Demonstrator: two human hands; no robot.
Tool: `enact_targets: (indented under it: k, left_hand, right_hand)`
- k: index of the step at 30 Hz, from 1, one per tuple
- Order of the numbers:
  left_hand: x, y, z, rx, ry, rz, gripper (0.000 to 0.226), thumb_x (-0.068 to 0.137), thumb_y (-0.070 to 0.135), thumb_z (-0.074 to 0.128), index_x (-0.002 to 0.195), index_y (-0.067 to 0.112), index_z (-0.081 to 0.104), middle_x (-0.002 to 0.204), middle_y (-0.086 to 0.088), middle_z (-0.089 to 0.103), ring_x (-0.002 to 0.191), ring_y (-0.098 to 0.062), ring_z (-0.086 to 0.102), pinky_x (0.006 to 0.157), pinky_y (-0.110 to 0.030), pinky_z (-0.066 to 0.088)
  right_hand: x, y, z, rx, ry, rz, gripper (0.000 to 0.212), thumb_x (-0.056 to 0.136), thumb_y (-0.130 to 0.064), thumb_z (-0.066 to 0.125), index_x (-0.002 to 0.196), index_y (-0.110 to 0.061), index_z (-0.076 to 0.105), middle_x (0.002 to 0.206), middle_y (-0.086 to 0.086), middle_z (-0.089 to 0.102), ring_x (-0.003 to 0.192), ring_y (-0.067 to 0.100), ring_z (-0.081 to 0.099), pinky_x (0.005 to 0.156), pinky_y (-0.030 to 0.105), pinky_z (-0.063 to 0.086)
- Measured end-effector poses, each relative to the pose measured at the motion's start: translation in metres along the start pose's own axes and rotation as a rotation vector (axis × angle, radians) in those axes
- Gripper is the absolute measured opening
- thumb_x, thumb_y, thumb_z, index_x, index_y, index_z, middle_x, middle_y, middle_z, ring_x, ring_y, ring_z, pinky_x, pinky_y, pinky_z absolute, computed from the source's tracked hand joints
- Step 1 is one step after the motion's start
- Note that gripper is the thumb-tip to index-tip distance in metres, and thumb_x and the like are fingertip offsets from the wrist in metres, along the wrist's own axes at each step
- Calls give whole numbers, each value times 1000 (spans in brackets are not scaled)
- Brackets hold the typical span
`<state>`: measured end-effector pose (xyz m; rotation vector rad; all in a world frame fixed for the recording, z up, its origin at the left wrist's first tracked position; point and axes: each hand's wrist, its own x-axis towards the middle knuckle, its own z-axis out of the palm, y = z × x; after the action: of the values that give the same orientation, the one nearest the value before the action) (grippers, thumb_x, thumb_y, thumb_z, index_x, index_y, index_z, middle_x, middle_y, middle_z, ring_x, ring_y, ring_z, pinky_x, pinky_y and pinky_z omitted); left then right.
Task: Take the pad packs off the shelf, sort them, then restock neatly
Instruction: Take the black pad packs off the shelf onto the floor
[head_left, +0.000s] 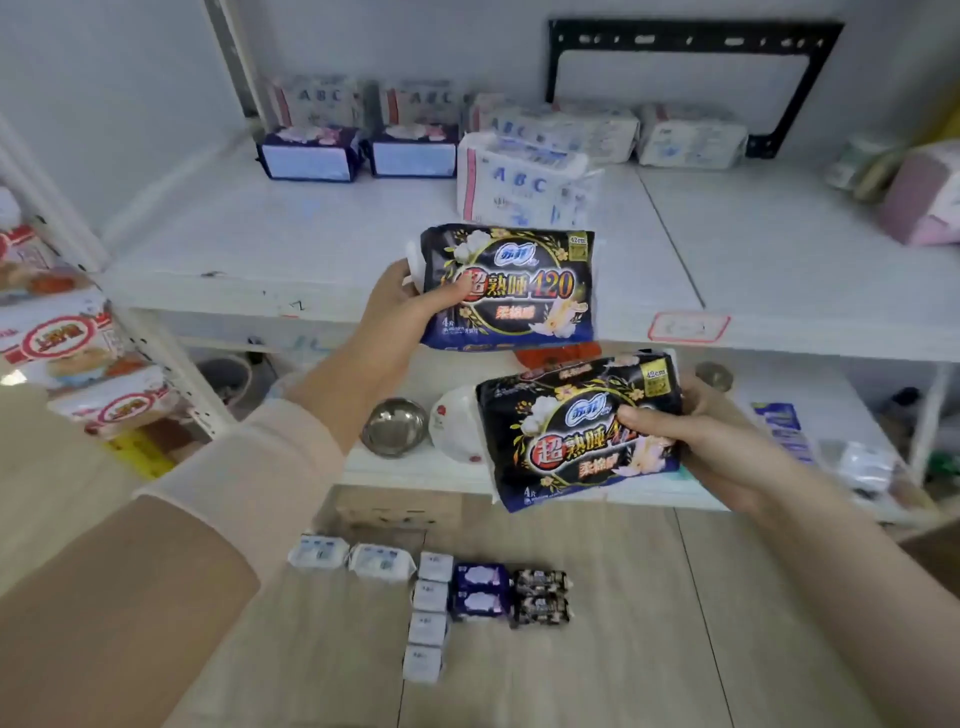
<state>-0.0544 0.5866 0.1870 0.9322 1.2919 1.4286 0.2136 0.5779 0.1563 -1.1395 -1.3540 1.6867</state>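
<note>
The white shelf (260, 249) fills the upper frame, with white and purple pad packs (691, 137) along its back. Sorted rows (431, 597) lie on the floor (675, 623) at lower centre. Mid-frame, the left hand (400, 296) grips the upper black pack (511, 286) and the right hand (711, 441) the lower black pack (576, 431), fingers curled round their edges. This is probably sorting (though restocking is possible). The next move calls for setting both squarely beside the black pair (540, 595).
</note>
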Motion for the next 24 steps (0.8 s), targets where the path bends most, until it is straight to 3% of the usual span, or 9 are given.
enact_targets:
  k: [3, 7, 12, 17, 21, 24]
  left_hand:
    - [-28, -27, 6, 44, -29, -62, 61, 73, 13, 76, 125, 0, 46, 112, -12, 66, 94, -23, 68, 83, -38, 54]
    - [-60, -60, 9, 73, -91, -120, 32, 82, 9, 67, 111, 8, 55, 101, -5, 69, 85, -15, 69, 76, -31, 57]
    - [-87, -93, 18, 146, -46, -166, 52, 75, 12, 74, 119, 6, 48, 111, -9, 66, 95, -19, 66, 85, -37, 54]
    - [-111, -136, 43, 203, -97, -250, 58, 74, 16, 76, 122, 9, 44, 117, -8, 64, 100, -20, 65, 88, -38, 53]
    - [-121, -173, 71, 218, -106, -302, 50, 78, 16, 72, 118, 17, 42, 106, 5, 62, 94, -8, 63, 73, -22, 54]
    - [-122, -203, 92, 234, -81, -317, 43, 79, 10, 69, 112, 16, 42, 96, 11, 61, 85, -1, 61, 62, -14, 53]
  right_hand:
    - [-37, 32, -4, -27, 45, 22, 101, 30, -41, 92, 117, -5, 56, 105, 10, 71, 95, 25, 68, 70, 26, 56]
    - [-82, 70, -13, -38, 99, 81, 104, 28, -41, 92, 117, -2, 54, 103, 11, 71, 91, 25, 69, 68, 25, 56]
    - [-126, 107, -28, -26, 98, 162, 89, 35, -39, 92, 110, -1, 62, 102, 15, 71, 93, 28, 68, 75, 30, 57]
    - [-143, 149, -55, -6, 99, 239, 98, 35, -37, 93, 119, -4, 55, 107, 15, 69, 97, 31, 67, 77, 35, 56]
    - [-139, 182, -85, 3, 84, 303, 90, 39, -26, 87, 120, -7, 52, 106, 11, 70, 96, 27, 68, 78, 34, 56]
    - [-135, 208, -110, -3, 86, 360, 99, 29, -33, 92, 116, -8, 53, 103, 11, 71, 93, 27, 69, 75, 33, 57]
